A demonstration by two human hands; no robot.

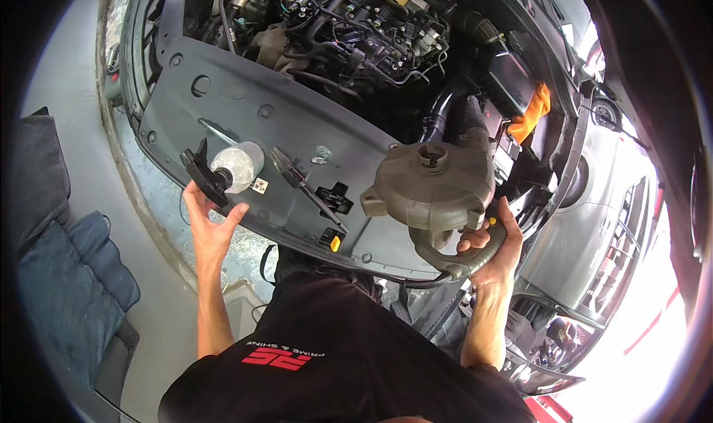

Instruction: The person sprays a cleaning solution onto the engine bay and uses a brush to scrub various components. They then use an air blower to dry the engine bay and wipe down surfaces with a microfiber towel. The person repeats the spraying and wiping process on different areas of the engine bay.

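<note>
My right hand (pixel 496 246) is closed around the curved duct at the lower end of a grey-brown plastic housing (pixel 434 181). That housing is broad and rounded, with a round raised opening on top, and is held over the car's front panel. At the left, the fingers and thumb of my left hand (pixel 212 226) are around the black trigger head of a spray bottle (pixel 239 167). Its clear body points away from me above the panel. Between my hands lie a slim grey tool (pixel 301 181), a black plastic piece (pixel 336 199) and a small black-and-yellow piece (pixel 333 239).
The dark front panel (pixel 245 100) spans the car's nose, with a thin rod-like tool (pixel 217 132) on it. Behind is the open engine bay (pixel 364 37). An orange cloth (pixel 531 115) hangs at its right. A silver car (pixel 575 222) stands right; blue-grey padded fabric (pixel 82 274) lies left.
</note>
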